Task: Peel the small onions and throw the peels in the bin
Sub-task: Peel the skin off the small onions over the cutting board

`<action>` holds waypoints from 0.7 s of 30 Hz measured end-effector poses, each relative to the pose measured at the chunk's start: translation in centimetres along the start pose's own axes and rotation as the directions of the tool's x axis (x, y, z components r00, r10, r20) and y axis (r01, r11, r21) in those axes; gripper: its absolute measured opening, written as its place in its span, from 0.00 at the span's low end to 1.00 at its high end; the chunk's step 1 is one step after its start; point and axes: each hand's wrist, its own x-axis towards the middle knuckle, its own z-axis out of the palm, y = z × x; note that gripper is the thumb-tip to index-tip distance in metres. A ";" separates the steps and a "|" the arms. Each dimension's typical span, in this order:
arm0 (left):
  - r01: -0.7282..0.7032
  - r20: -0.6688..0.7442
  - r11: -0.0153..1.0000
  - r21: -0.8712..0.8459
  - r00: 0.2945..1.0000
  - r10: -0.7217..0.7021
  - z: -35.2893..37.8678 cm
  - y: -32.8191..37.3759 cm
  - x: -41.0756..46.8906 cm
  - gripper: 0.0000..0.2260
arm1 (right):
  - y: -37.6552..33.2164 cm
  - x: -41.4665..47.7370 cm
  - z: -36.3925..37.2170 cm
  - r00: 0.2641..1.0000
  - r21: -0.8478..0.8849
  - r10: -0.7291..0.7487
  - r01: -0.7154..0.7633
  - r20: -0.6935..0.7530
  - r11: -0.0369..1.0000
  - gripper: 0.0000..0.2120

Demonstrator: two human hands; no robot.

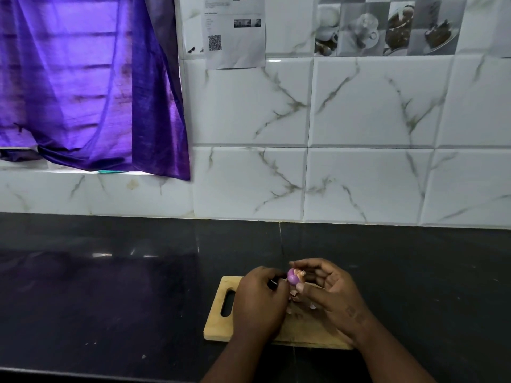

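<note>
The onion (pixel 292 276) is glossy purple-pink, with a pale orange-tan peel (pixel 301 273) at its side. The board (pixel 218 324) is light yellowish wood. The desk (pixel 110 286) is shiny black. The tiles (pixel 373 106) are white with grey-green veins. The curtain (pixel 83 78) is violet.

Bare black countertop (pixel 110 286) left and right of the cutting board (pixel 218 322), tiled wall (pixel 359 175) seemingly close behind.

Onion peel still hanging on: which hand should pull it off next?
Right. Its fingertips already flank the loose peel on the onion. The left hand grips a dark object, probably a knife, beside the onion, so it likely cannot pinch.
</note>
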 end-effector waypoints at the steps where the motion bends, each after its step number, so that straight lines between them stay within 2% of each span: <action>1: -0.004 -0.008 0.999 -0.047 1.000 0.003 -0.1 0.0 0.0 0.08 | 0.0 0.0 0.1 1.000 -0.001 0.008 -0.008 -0.002 1.000 0.15; 6: -0.039 -0.014 0.989 -0.140 0.999 0.037 -0.3 0.2 -0.2 0.07 | 0.5 0.2 0.0 0.999 -0.034 0.042 -0.042 -0.009 0.999 0.14; 12: -0.055 0.016 0.997 -0.061 0.998 0.057 -0.3 0.2 -0.4 0.07 | 0.8 0.2 -0.3 1.000 -0.144 -0.002 -0.002 -0.024 0.990 0.15; 21: -0.115 0.029 0.992 0.050 0.993 0.114 -0.3 0.6 -0.6 0.08 | 0.6 0.1 -0.3 0.999 -0.138 0.021 -0.027 -0.049 0.990 0.15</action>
